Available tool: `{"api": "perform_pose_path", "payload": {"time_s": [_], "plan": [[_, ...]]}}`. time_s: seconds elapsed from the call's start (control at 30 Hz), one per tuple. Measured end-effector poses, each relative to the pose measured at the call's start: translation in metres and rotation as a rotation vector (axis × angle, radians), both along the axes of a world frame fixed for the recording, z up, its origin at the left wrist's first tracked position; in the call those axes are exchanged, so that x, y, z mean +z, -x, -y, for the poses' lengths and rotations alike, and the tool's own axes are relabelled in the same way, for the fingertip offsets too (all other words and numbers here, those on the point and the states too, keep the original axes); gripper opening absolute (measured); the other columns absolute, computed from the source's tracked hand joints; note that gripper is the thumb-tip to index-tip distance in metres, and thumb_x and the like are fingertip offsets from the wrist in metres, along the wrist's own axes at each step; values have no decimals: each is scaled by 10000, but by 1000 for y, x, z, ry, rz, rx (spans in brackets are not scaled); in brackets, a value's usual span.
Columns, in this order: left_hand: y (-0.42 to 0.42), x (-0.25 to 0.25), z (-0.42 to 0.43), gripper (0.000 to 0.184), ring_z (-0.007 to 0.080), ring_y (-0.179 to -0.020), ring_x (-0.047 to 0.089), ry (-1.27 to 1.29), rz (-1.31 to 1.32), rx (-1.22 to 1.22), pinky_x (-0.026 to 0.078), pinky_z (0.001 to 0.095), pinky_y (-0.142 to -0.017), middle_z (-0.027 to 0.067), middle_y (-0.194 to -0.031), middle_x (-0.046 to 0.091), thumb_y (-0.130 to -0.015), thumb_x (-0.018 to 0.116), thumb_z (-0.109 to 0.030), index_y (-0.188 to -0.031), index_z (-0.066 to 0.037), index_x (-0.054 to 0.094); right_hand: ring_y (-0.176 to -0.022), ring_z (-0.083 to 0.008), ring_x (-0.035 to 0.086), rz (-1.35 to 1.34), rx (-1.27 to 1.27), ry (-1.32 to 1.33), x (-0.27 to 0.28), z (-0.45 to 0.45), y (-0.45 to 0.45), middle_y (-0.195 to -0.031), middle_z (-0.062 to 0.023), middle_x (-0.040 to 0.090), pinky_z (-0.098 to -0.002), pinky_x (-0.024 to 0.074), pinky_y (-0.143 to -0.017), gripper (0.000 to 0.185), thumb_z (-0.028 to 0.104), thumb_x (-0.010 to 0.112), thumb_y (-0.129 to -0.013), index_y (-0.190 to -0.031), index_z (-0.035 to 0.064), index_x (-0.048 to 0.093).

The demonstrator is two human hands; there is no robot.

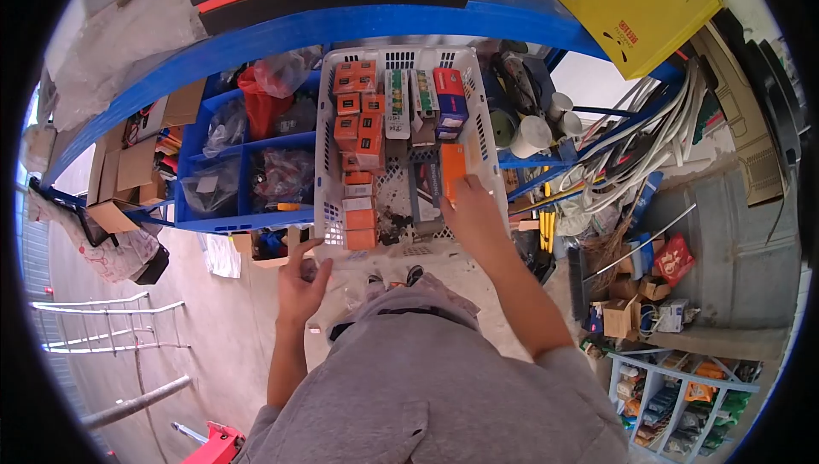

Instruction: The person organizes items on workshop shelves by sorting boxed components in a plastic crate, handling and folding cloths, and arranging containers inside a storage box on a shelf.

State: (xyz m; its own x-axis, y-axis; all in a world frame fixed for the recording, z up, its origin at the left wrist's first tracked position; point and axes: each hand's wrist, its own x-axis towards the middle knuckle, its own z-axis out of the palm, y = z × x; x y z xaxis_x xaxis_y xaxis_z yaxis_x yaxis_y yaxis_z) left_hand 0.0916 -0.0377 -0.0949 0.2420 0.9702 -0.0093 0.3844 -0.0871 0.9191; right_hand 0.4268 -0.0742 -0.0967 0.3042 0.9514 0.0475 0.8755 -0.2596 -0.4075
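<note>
A white plastic basket (322, 165) with slotted walls sits on the shelf in front of me. My right hand (473, 212) is inside its right front part, fingers and thumb closed on the near end of an orange box (453, 162). Beside that box lies a dark narrow box with lettering (425, 191). Several small orange boxes (368, 140) are stacked along the basket's left side. At the back stand white-and-green boxes (397, 106) and a red-and-blue box (449, 93). My left hand (300, 285) is at the basket's front left corner, fingers apart, holding nothing.
Left of the basket, a blue divided bin (243, 147) holds bagged parts. A blue shelf beam (341, 22) crosses above, with a yellow box (627, 8) overhead at right. White cables (653, 140) hang at right; cartons (623, 315) lie lower right.
</note>
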Motion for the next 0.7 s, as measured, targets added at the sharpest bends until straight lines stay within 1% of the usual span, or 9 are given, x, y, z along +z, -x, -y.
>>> {"api": "perform_pose_path", "payload": {"time_s": [0.03,0.1,0.17,0.33,0.4,0.5,0.57,0.63,0.7], "plan": [[5,-13,-2,201,107,-471,491,-34,-58,-50,382,286,-479,17,-561,550,-883,799,-154,-1077,-112,771,-942,-385,737,0,-1,-10,-14,-17,-1,-1299,-272,588,-422,610,-758,398,98,723,-879,-1232,-34,594],[6,-5,-6,244,150,-476,547,-235,-213,-142,426,305,-489,34,-568,583,-854,832,-223,-1067,-119,773,-851,-394,745,312,-38,348,-43,-47,-6,-1358,-337,519,-413,620,-705,444,84,686,-885,-1294,-12,542],[9,-2,-8,367,235,-533,668,-436,-451,-248,515,361,-520,53,-589,653,-776,886,-396,-1015,-142,772,-806,-386,743,381,-46,311,-90,-62,-18,-1370,-360,493,-418,620,-692,513,85,680,-885,-1353,-11,495],[4,-11,-2,323,223,-521,655,-506,-458,-249,502,364,-512,35,-580,640,-785,877,-412,-919,-149,746,-772,-349,744,573,-27,254,-103,-80,-32,-1380,-357,480,-409,616,-680,659,119,687,-884,-1468,-9,408],[3,-14,0,325,219,-526,655,-488,-451,-258,493,362,-509,29,-576,635,-798,867,-423,-920,-149,741,-839,-362,743,567,-38,243,-103,-82,-33,-1359,-349,494,-401,611,-666,729,122,699,-869,-1509,-1,372],[3,-14,0,330,217,-528,658,-527,-491,-220,492,359,-508,29,-581,641,-811,856,-437,-941,-157,741,-916,-389,726,430,-10,350,-47,-66,-16,-1350,-307,517,-439,608,-718,762,175,735,-865,-1516,19,372],[2,-15,0,333,220,-524,656,-536,-488,-221,489,360,-502,29,-583,642,-815,851,-442,-948,-158,739,-1028,-440,681,103,150,196,26,-30,-4,-1335,-275,553,-482,581,-839,733,229,775,-856,-1468,5,439],[5,-16,1,336,222,-519,654,-538,-499,-199,486,362,-496,30,-585,643,-820,847,-446,-955,-159,736,-1094,-457,640,8,95,-142,54,4,-2,-1281,-255,605,-493,534,-948,629,235,795,-855,-1378,-2,539],[6,-19,-1,341,229,-514,653,-543,-479,-220,477,366,-481,31,-597,650,-825,843,-447,-967,-158,732,-1239,-419,563,39,-33,-262,64,38,-18,-1303,-270,603,-523,480,-1017,545,202,773,-870,-1336,-9,585]]}}
